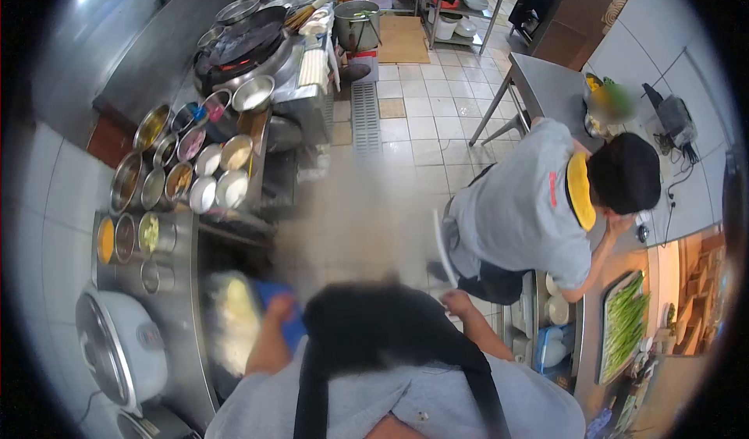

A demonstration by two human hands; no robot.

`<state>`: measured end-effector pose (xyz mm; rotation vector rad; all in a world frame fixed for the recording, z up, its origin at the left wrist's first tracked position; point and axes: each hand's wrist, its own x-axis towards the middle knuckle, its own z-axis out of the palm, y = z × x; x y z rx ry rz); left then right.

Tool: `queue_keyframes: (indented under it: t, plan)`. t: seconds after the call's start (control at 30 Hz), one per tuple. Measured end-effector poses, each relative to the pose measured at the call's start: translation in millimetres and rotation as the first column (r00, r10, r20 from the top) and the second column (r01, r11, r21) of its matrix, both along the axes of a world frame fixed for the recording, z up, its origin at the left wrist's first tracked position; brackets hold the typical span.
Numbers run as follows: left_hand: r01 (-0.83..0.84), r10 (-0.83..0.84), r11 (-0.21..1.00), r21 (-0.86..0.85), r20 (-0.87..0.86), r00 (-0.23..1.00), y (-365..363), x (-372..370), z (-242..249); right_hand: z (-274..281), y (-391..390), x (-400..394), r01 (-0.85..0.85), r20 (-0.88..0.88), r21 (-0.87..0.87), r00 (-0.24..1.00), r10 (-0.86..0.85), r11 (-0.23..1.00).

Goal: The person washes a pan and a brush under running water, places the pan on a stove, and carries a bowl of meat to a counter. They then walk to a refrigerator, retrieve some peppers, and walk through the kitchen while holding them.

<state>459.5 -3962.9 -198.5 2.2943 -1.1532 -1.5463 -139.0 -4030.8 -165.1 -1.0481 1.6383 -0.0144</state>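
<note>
My left hand is low at the left of my black apron, beside a blue item and a tray of pale food; its fingers are blurred, and whether they grip the blue item is unclear. On the other side of the apron, my right hand has its fingers curled together at the lower end of a thin white curved object. Blur hides the exact contact there. A grey smear covers the floor area ahead of me.
A co-worker in a grey shirt and black cap leans on the right counter. Metal bowls, a rice cooker and a wok stove line the left. A green vegetable tray lies right. Tiled floor runs ahead.
</note>
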Motion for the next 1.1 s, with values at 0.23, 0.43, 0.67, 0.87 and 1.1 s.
queue_keyframes:
  t: [0.23, 0.43, 0.67, 0.87, 1.1]
  plan:
    - [0.294, -0.307, 0.95, 0.101, 0.153, 0.939, 37, -16, 26, 76, -270, 64, -0.013, 0.036, -0.476, 0.999, 0.035, 0.88]
    - [0.351, -0.368, 0.93, 0.111, 0.226, 0.902, -193, 3, 17, 28, -388, 60, -0.108, -0.199, -0.29, 0.979, 0.05, 0.951]
    - [0.206, -0.226, 0.914, -0.349, -0.016, 0.974, -622, -50, 78, 49, -425, 24, 0.419, 0.167, -0.2, 0.905, -0.391, 0.886]
    - [0.181, -0.232, 0.888, -0.422, -0.073, 0.97, -838, -163, 113, 75, -503, -33, 0.676, 0.307, -0.078, 0.715, -0.628, 0.732]
    - [0.189, -0.186, 0.982, 0.025, -0.089, 0.979, -854, -216, 38, 182, -705, -121, 0.455, 0.24, -0.426, 0.89, -0.387, 0.782]
